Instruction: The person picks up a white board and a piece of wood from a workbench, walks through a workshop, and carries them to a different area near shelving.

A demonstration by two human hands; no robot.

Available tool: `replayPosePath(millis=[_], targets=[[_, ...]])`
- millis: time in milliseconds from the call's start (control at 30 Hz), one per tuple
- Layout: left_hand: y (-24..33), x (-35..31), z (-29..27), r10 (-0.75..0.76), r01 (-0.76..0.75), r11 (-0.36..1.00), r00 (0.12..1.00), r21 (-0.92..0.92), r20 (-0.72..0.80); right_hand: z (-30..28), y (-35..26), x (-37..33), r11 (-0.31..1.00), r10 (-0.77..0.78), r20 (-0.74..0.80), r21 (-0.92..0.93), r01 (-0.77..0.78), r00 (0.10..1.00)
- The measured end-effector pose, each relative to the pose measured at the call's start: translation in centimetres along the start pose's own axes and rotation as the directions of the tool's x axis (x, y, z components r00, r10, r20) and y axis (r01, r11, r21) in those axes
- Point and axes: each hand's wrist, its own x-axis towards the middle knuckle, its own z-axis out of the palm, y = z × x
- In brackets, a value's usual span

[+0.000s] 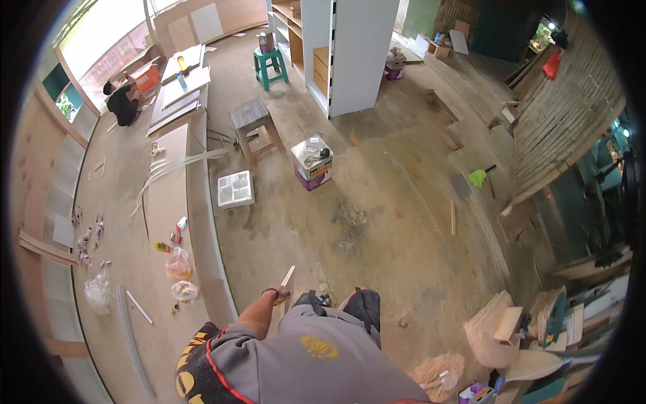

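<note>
My left hand (pixel 281 294) is closed around a thin, pale wooden strip (pixel 289 275). The strip's end sticks out ahead of the fingers, beyond my knees. A small bit of yellow shows by the palm, too little of it to name. There is a dark band on the left wrist. My right hand does not show; my grey-shirted body fills the lower middle. Ahead on the floor stands a square tin (pixel 312 174) with small dark items on its lid. A white foam tray (pixel 235 189) lies to the left of it.
A long wooden panel (pixel 168 175) at left carries plastic bags (pixel 178 264) and bottles. Farther off are a worn stool (pixel 251 116), a green stool (pixel 270 73) and a tall white cabinet (pixel 363 60). Another person (pixel 122 106) crouches far left. Wood offcuts (pixel 493 331) lie at lower right.
</note>
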Motion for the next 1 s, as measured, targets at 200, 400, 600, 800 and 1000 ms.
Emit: replayPosePath(millis=[200,400,600,800,1000], targets=[[14.3,6.8,-11.6,-0.03,0.018,0.996,0.989,-0.085,-0.143,-12.4,-13.8,13.0,1.0,-0.008,0.009,0.009,0.008,1.0],[28.0,12.3,-20.2,-0.061,0.035,0.979,0.99,-0.202,-0.125,-29.4,-24.4,32.5,0.996,0.01,-0.017,-0.093,-0.012,1.0],[39.1,17.9,-26.8,0.007,0.007,0.987,0.996,-0.158,0.091,-57.0,-53.9,46.6,0.939,-0.204,-0.485,0.149,0.311,0.85],[42.0,29.2,-29.6,0.149,-0.094,0.97,0.957,-0.222,0.249,-68.4,-85.3,45.5,0.679,-0.584,-0.506,0.124,0.724,0.634],[48.7,34.2,-42.7,0.208,-0.151,0.965,0.941,-0.216,0.269,-63.4,-96.2,53.6,0.904,-0.416,-0.238,-0.001,0.428,0.878]])
